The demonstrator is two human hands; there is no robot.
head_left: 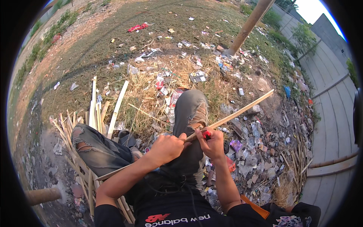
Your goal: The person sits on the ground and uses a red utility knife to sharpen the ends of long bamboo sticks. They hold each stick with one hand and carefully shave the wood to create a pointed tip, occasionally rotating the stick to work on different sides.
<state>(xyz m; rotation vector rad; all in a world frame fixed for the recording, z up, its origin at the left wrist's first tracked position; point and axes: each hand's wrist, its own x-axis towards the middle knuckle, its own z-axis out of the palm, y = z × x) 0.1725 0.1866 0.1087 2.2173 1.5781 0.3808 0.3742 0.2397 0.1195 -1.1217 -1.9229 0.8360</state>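
A long, thin strip of pale wood (242, 110) lies aslant across my lap, its far end rising to the right past my raised knee. My left hand (168, 148) is closed around it just left of the knee. Close beside it, my right hand (212, 144) is closed on a small tool with a red handle (206, 135), held against the strip. The tool's working end is hidden by the fingers and the wood. Behind my left forearm the strip's near end runs toward the lower left.
Several wooden strips (118, 109) are piled to my left, around my bent leg. Litter (249, 159) covers the ground ahead and to the right. A post (247, 32) rises ahead; a panelled wall (329, 94) stands right. Dark printed cloth (291, 219) shows at the lower right.
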